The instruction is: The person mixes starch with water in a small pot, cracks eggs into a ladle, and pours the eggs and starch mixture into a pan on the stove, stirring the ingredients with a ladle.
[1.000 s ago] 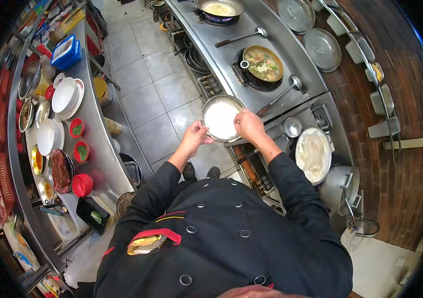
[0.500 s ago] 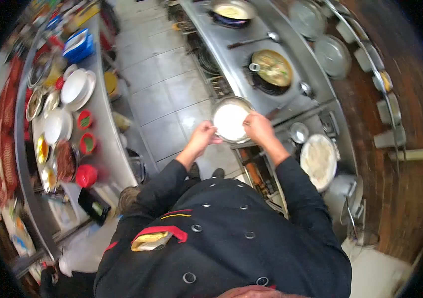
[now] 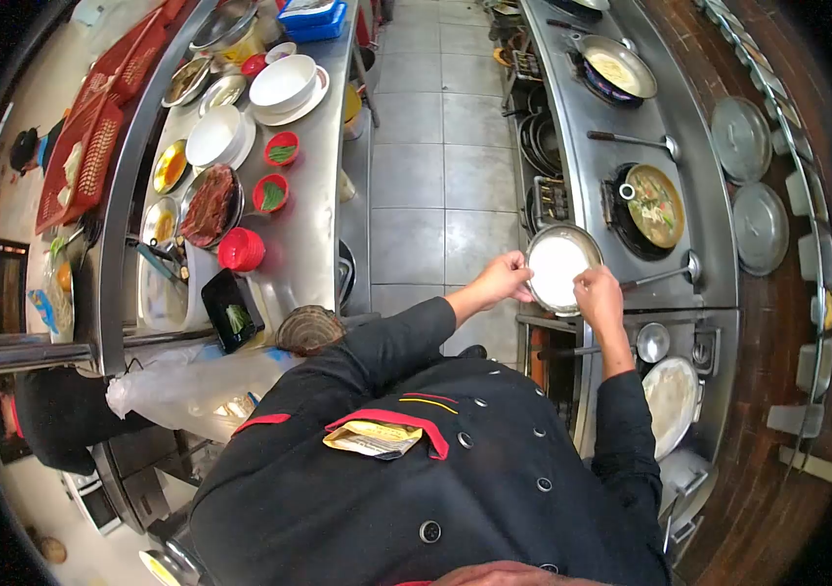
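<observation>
When read from left to right: red basket [image 3: 84, 161] far left of the left hand. On a steel worktop [image 3: 303, 249], well left of the left hand: dish with yellow contents [image 3: 170, 168], dark red meat [image 3: 209, 205] on a round dish, white bowls [image 3: 215, 135], black tray [image 3: 216, 285] with green leaves, red cup stack [image 3: 242, 250], red cups [image 3: 282, 205] with greenery inside. Tiled floor [image 3: 408, 195] between worktop and left hand.

At left hand [image 3: 506, 278]: pinches near rim between thumb and fingers, narrow. Between both hands, tilt not readable: round metal pan [image 3: 584, 244] with bright white contents [image 3: 556, 269], near the front edge of the cooking counter [image 3: 603, 166].

At right hand [image 3: 598, 296]: curls fingers narrow over the right rim, gripping the pan; detail under fingers not readable.

Beyond right hand, on counter: pan of pale yellow food [image 3: 615, 70] farther off, soup pan [image 3: 675, 237] nearer, with greens and broth. Just right of right hand: ladle [image 3: 694, 266], extending outward. Below and right of right hand: second ladle [image 3: 652, 342], oval white dish [image 3: 670, 405]. Farther right: round metal lids [image 3: 760, 230], two, against a brown wall.
</observation>
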Available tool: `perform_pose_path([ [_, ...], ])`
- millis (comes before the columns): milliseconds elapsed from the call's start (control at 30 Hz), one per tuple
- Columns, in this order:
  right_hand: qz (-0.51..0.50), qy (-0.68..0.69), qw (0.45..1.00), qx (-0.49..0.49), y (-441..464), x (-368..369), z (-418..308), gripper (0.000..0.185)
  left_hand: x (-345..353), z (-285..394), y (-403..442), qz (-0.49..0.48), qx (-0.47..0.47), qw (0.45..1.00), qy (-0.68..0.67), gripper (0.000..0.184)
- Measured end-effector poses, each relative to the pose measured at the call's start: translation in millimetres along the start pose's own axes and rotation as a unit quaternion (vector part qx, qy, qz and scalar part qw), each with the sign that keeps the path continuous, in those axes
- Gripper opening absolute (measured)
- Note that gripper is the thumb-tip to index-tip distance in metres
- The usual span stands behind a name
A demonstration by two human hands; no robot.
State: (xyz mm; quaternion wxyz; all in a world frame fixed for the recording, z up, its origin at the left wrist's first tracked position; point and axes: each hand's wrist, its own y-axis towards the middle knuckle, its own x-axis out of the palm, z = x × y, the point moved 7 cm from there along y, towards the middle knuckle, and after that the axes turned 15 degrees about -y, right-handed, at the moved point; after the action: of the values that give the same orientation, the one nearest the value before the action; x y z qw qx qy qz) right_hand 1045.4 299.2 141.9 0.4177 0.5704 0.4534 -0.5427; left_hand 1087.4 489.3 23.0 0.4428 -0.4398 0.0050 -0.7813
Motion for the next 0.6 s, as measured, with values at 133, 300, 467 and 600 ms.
perform_pose_path([
  [133, -0.031, -0.017, 0.999, 0.028, 1, -5, 17, 0.015, -4, -1, -1, -0.001, 0.0, 1.0, -0.006, 0.017],
  [300, -0.006, 0.033, 0.999, -0.036, 1, -5, -6, 0.013, -4, 1, -1, 0.001, 0.005, 1.0, -0.004, 0.018],
  [467, -0.006, 0.001, 1.0, 0.025, 1, -9, 0, 0.012, 0, 4, -6, 0.002, -0.001, 1.0, 0.012, 0.016],
  [600, -0.044, 0.005, 0.999, -0.003, -2, -6, 10, 0.011, -1, 4, -5, -0.005, 0.002, 1.0, 0.002, 0.016],
])
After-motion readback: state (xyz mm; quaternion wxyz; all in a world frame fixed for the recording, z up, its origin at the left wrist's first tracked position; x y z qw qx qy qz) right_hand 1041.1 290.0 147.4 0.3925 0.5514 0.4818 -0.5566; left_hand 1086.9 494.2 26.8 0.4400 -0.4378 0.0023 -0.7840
